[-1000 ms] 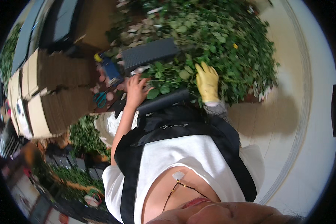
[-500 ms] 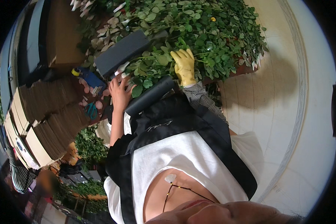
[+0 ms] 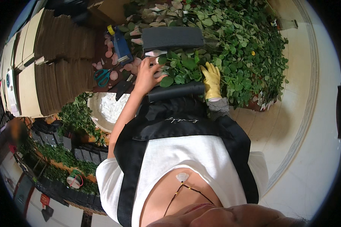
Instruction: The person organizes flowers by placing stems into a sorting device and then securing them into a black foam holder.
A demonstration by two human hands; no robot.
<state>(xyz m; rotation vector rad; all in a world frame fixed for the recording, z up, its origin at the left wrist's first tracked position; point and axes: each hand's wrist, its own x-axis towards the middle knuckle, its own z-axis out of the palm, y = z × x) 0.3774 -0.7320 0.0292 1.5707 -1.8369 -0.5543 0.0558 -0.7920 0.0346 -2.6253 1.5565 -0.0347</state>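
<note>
A bunch of leafy green stems point(image 3: 183, 66), seemingly roses, lies between two dark corrugated pieces. The farther dark ridged piece point(image 3: 173, 38) is a flat slab; the nearer black one point(image 3: 177, 92) lies along my apron like a rounded trough wall. My bare left hand point(image 3: 144, 77) is at the left end of the bunch, fingers bent and apart, touching pale flower heads or their white sleeves, partly hidden. My right hand point(image 3: 212, 79), in a yellow glove, rests at the right end of the bunch, its fingers outstretched against the leaves.
A big heap of leafy stems point(image 3: 246, 49) covers the table's right side. To the left are a blue tape dispenser point(image 3: 122, 47), teal scissors point(image 3: 102, 76), loose petals point(image 3: 113, 58) and stacked cardboard point(image 3: 60, 64). A bowl of small white pieces point(image 3: 111, 108) stands beside my left forearm.
My view has turned, so the dark pieces now lie nearly level and the bowl shows fully. Both hands stay at the bunch; the gloved one sits nearer the black piece's right end.
</note>
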